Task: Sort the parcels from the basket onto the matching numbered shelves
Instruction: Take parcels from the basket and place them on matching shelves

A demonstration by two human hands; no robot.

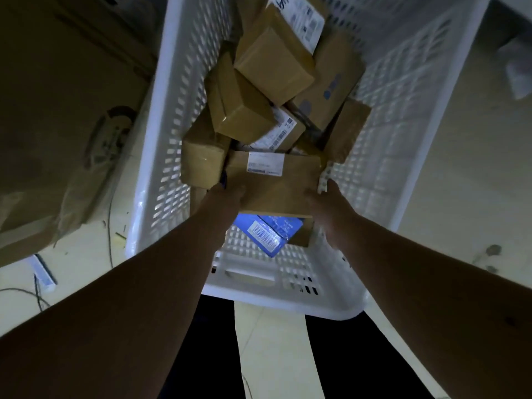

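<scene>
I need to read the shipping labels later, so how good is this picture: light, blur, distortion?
Head view: dim overall, the arms and both hands, left hand and right hand, nearly silhouetted; the white basket catches most light; wide-angle lens bends its walls outward; the label on the held box is soft, its text unreadable; the blue packet barcode shows clearer.

The fingers of the left hand (227, 194) were out of sight under the flat parcel (276, 182), and the right hand (325, 197) showed only its thumb. That parcel's label (266, 164) was too small to read. A blue packet (269, 233) lay half covered beneath it. The basket (403, 139) ran off the top edge, its deepest boxes buried.
</scene>
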